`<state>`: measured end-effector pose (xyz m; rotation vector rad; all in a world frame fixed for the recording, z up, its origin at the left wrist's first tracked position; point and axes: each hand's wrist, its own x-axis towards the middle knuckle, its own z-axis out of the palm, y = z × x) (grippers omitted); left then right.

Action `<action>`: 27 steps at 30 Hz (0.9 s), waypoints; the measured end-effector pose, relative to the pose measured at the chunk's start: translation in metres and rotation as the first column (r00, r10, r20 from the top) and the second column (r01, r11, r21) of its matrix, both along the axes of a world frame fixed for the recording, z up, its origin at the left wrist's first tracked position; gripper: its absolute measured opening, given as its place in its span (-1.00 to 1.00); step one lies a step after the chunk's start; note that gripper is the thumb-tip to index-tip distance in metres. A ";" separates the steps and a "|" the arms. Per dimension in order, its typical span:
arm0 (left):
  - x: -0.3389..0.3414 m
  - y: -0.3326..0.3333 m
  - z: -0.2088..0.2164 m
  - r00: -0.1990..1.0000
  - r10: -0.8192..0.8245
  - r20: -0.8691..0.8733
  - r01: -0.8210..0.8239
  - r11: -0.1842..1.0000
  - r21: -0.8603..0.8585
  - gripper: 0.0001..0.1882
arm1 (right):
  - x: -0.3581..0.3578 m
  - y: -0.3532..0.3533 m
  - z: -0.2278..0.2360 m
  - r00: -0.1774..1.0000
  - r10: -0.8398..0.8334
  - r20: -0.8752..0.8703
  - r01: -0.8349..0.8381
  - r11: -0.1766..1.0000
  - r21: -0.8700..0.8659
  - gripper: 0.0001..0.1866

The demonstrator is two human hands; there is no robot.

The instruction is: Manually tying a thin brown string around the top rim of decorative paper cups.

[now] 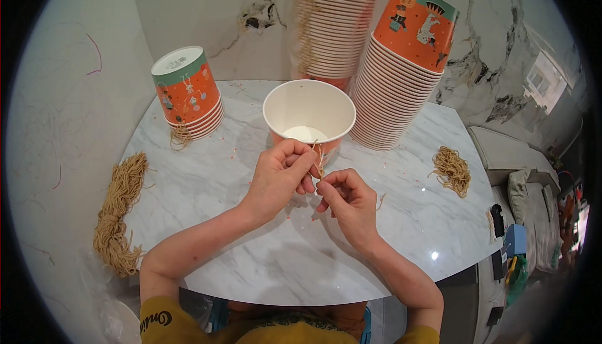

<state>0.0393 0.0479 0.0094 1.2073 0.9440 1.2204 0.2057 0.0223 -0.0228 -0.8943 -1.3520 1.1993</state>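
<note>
An open paper tub (pixel 282 109), white inside and orange outside, stands upright at the middle of the table. In front of its near rim, my left hand (pixel 274 174) pinches a thin tan string (pixel 321 159) between thumb and fingers. Just right of it and slightly lower, my right hand (pixel 352 209) is closed in a pinch at the string's lower part. The string seems to run through or over the tub's near rim, but my fingers hide exactly how. A short string end shows beside my right hand.
On the marble-patterned table (pixel 251 262), a short stack of upturned tubs (pixel 187 93) stands left. Behind are a tall leaning stack (pixel 395 93) and a plastic-wrapped stack (pixel 342 18). A long string bundle (pixel 116 218) lies at the left edge, a smaller string pile (pixel 453 171) at right.
</note>
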 end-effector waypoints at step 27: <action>-0.001 0.001 -0.002 0.993 0.045 -0.107 -0.037 0.996 0.081 -0.83 | 0.002 0.018 0.016 0.945 0.132 -0.300 -0.244 0.896 -0.372 -0.76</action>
